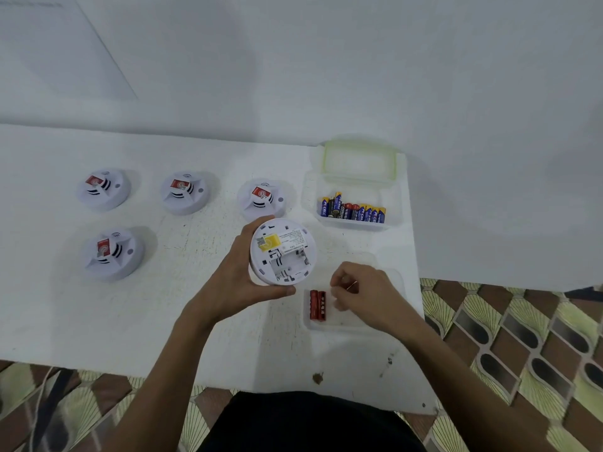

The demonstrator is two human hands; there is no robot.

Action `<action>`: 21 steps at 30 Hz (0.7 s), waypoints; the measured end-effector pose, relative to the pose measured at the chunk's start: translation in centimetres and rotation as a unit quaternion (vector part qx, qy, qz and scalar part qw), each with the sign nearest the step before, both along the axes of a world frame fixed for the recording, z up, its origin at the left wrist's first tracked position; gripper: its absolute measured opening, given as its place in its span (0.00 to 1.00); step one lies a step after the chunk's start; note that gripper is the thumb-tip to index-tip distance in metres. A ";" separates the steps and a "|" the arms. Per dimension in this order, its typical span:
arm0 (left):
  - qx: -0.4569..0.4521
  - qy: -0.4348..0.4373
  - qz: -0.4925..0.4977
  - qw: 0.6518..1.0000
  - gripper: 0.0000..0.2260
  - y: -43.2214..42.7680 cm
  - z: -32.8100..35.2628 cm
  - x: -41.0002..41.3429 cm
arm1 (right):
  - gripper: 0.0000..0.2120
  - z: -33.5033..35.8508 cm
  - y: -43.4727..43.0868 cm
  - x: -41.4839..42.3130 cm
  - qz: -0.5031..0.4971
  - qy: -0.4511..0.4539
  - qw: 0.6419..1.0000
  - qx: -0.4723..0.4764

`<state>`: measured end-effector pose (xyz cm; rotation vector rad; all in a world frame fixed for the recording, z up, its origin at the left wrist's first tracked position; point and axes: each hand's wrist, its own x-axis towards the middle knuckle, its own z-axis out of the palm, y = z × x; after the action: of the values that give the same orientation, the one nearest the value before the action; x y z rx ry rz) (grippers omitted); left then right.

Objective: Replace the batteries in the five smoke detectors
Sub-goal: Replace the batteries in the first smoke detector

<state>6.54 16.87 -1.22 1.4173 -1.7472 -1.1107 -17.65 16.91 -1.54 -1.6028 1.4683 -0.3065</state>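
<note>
Since it's upturned, the white detector gapes open

Single head-worn wide-angle view, looking forward and down, close over the white table, wall behind

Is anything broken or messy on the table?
Nothing broken or spilled. Only a small brown mark stains the table near its front edge. The smoke detector in the left hand is open on purpose.

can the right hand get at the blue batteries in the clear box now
Likely yes: the open clear plastic box of blue batteries sits just beyond the right hand, nothing between.
</note>
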 end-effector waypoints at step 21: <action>0.000 0.016 0.023 1.000 0.44 -0.5 -0.1 0.8 | 0.16 -0.9 -16.7 2.2 -0.057 0.184 0.977 -0.089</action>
<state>7.33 16.37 -1.33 1.4261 -1.6841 -1.1028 -15.44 0.21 -2.44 -1.7905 1.8621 -0.2182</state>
